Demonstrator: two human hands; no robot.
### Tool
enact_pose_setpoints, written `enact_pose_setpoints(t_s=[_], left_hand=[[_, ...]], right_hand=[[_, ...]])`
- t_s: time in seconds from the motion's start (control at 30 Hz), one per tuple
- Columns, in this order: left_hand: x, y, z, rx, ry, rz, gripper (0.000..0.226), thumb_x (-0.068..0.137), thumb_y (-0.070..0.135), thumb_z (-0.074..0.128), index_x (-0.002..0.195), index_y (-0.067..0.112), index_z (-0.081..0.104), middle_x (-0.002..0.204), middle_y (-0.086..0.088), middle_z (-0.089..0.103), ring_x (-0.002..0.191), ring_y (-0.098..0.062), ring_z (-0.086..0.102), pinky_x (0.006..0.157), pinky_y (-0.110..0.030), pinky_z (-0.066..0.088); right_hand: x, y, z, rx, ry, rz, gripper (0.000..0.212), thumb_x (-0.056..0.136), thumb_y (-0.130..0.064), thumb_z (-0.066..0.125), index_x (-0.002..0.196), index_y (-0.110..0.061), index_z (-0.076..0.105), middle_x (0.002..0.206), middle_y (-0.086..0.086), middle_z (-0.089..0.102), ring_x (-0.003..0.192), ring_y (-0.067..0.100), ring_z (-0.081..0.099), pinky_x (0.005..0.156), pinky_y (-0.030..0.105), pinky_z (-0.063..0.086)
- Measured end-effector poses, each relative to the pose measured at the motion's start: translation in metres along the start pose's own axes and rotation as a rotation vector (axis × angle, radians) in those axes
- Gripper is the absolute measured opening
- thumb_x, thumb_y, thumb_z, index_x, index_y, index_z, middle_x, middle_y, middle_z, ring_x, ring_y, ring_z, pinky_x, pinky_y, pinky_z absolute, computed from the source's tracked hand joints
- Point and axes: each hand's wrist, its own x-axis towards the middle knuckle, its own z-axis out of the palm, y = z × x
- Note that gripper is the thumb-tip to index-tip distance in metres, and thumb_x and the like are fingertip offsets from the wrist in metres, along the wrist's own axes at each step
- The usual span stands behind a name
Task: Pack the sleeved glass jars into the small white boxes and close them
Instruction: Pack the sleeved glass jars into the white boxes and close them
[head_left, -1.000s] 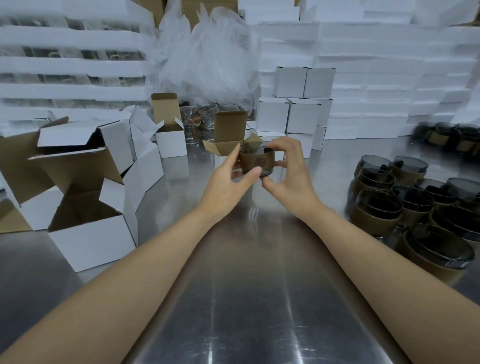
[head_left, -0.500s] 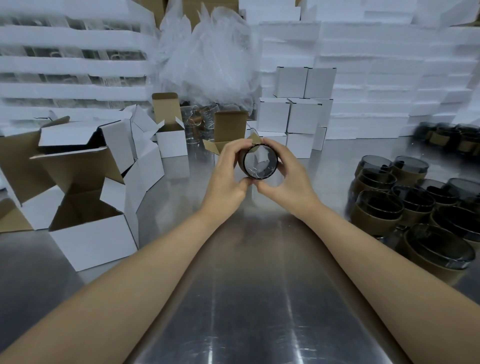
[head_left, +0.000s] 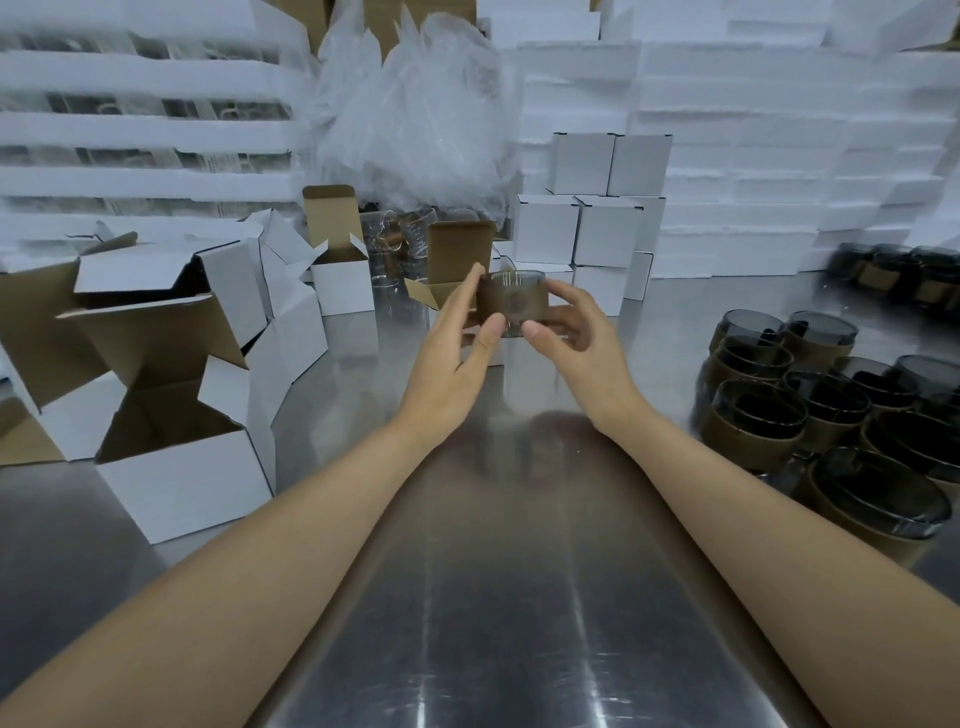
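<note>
A glass jar in a brown paper sleeve (head_left: 511, 303) is held above the steel table between both hands. My left hand (head_left: 457, 343) pinches its left side with thumb and fingers. My right hand (head_left: 571, 332) grips its right side, thumb under the front. Just behind the jar stands an open small white box (head_left: 447, 291) with its brown lid flap raised. Several more sleeved jars (head_left: 753, 415) stand grouped on the right of the table.
Several open, empty white boxes (head_left: 171, 467) crowd the left side. Closed white boxes (head_left: 608, 228) are stacked at the back centre, beside a heap of clear plastic wrap (head_left: 415, 119). White foam trays (head_left: 779, 130) line the back wall. More jars (head_left: 893, 270) sit far right.
The jar has been turned from facing mouth-on toward me to showing its sleeved side. Both hands shifted their hold around it and stay in front of the open box.
</note>
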Motion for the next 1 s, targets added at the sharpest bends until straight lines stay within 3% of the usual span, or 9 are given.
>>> enact_pose_setpoints(t_s=[0.13,0.27,0.33,0.47,0.57,0.7,0.8,0.87,1.0], left_hand=[[0.0002,0.0000,0.0005,0.052,-0.021,-0.053,0.058,0.098,0.033,0.050,0.149,0.018,0.028,0.138,0.001,0.048,0.116,-0.008,0.051,0.089,-0.006,0.039],[-0.0001,0.0032,-0.0008,0.006,0.033,-0.085,0.030,0.097,0.036,0.052,0.127,0.038,0.052,0.108,0.006,0.064,0.093,-0.006,0.059,0.090,-0.027,0.049],[0.0005,0.0024,-0.0022,-0.021,0.068,-0.122,0.019,0.097,0.038,0.053,0.114,0.038,0.060,0.098,0.008,0.067,0.080,-0.002,0.063,0.085,-0.035,0.053],[0.0019,0.0003,-0.0029,0.012,0.105,-0.163,0.026,0.096,0.039,0.053,0.113,0.022,0.065,0.089,0.004,0.068,0.060,-0.004,0.060,0.074,-0.027,0.050],[0.0014,0.0021,-0.0025,0.005,0.085,-0.160,0.021,0.097,0.036,0.053,0.114,0.028,0.061,0.095,0.009,0.068,0.071,0.000,0.063,0.079,-0.026,0.052],[0.0000,0.0063,-0.0005,0.073,0.097,-0.082,0.039,0.097,0.024,0.055,0.135,0.024,0.048,0.119,0.016,0.053,0.097,0.018,0.050,0.084,-0.006,0.041],[-0.0006,0.0051,0.0006,0.099,0.096,-0.050,0.054,0.094,0.009,0.055,0.144,0.015,0.037,0.128,0.019,0.038,0.104,0.021,0.043,0.085,-0.003,0.039],[-0.0017,0.0044,0.0014,0.066,0.089,-0.056,0.062,0.088,0.002,0.057,0.144,0.021,0.036,0.127,0.024,0.038,0.110,0.013,0.046,0.090,-0.006,0.041],[-0.0029,0.0036,0.0020,-0.022,0.046,-0.017,0.068,0.077,-0.007,0.057,0.136,0.023,0.041,0.130,0.010,0.049,0.116,-0.009,0.052,0.091,-0.016,0.047]], right_hand=[[0.0041,-0.0018,0.0001,0.143,0.048,0.185,0.034,0.090,-0.032,0.063,0.118,-0.014,0.055,0.078,0.011,0.066,0.059,0.016,0.063,0.067,0.028,0.054],[0.0044,-0.0017,-0.0026,0.235,-0.033,0.346,0.062,0.077,-0.056,0.056,0.107,-0.003,0.060,0.071,0.018,0.067,0.055,0.020,0.060,0.063,0.028,0.053],[0.0047,-0.0016,-0.0034,0.279,-0.077,0.375,0.057,0.079,-0.055,0.055,0.102,-0.004,0.062,0.070,0.018,0.069,0.054,0.019,0.060,0.061,0.025,0.054],[0.0053,0.0003,-0.0034,0.271,-0.097,0.378,0.041,0.093,-0.046,0.052,0.098,-0.007,0.064,0.070,0.017,0.070,0.054,0.018,0.061,0.061,0.024,0.054],[0.0047,-0.0009,-0.0024,0.224,-0.080,0.372,0.037,0.097,-0.042,0.050,0.101,-0.008,0.063,0.070,0.014,0.070,0.057,0.018,0.062,0.064,0.026,0.053],[0.0039,-0.0025,0.0001,0.180,-0.051,0.251,0.019,0.100,-0.029,0.048,0.112,-0.023,0.061,0.087,0.004,0.069,0.071,0.018,0.067,0.072,0.030,0.053],[0.0008,-0.0063,0.0005,0.119,-0.052,0.141,0.033,0.097,-0.025,0.055,0.129,-0.025,0.053,0.099,0.002,0.070,0.089,0.015,0.067,0.075,0.026,0.054],[-0.0020,-0.0085,0.0025,0.107,-0.052,0.112,0.041,0.091,-0.023,0.062,0.131,-0.026,0.050,0.099,0.001,0.071,0.094,0.011,0.067,0.078,0.025,0.054],[-0.0043,-0.0093,0.0059,0.078,-0.018,0.089,0.048,0.083,-0.015,0.074,0.123,-0.024,0.049,0.104,0.001,0.070,0.099,0.016,0.066,0.090,0.029,0.053]])
